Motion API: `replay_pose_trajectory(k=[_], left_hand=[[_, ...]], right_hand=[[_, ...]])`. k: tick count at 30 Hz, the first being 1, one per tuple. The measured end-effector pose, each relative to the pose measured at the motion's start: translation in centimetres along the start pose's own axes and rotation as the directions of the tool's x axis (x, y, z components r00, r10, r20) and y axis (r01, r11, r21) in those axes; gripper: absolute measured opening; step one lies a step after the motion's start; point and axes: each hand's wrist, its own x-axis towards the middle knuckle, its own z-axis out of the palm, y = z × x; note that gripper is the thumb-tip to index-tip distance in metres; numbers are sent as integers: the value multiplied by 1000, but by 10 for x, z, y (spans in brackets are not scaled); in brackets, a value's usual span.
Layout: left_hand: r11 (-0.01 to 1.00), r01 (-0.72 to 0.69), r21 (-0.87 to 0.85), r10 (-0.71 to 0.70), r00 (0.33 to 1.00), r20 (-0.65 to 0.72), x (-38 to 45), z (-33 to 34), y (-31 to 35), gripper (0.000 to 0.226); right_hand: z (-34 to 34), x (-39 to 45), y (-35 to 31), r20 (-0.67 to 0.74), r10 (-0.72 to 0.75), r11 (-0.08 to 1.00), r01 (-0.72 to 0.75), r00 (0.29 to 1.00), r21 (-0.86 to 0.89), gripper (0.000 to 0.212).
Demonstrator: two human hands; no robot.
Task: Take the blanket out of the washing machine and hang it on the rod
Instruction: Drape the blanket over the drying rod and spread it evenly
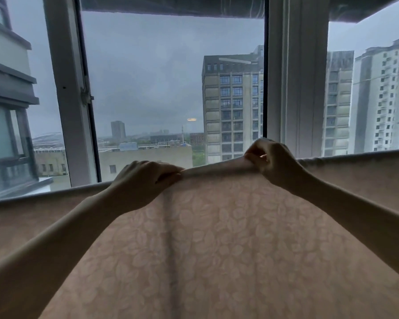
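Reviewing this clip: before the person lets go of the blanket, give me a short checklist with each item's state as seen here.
1. Blanket draped over the top line across the view: ok.
2. Left hand grips the top fold: ok.
3. Right hand pinches the top fold: ok.
4. Fold lying flat between the hands: not ok, it is lifted into a ridge.
5. Rod under the fabric: cannot tell, covered.
6. Equal hang on both sides: cannot tell, the far side is hidden.
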Motion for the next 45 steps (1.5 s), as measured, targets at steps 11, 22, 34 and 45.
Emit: replay_pose_trajectory(k=[11,22,34,45], left_hand=[[981,-195,5,193,974,121,42,19,50,44],[992,-122,-40,126,982,137,65,41,72,36],[973,-216,79,217,976,-12,58,47,64,38],[896,-291,336,386,885,-261,71,101,121,57]], right_hand=[[-20,-14,19,38,23,999,-25,999,45,3],[-40,-22,34,97,94,995,-96,991,20,9],[-39,-24,60,-77,25,959,-46,997,-280,4],[-46,-34,73,-127,32,975,-58,991,-214,6]])
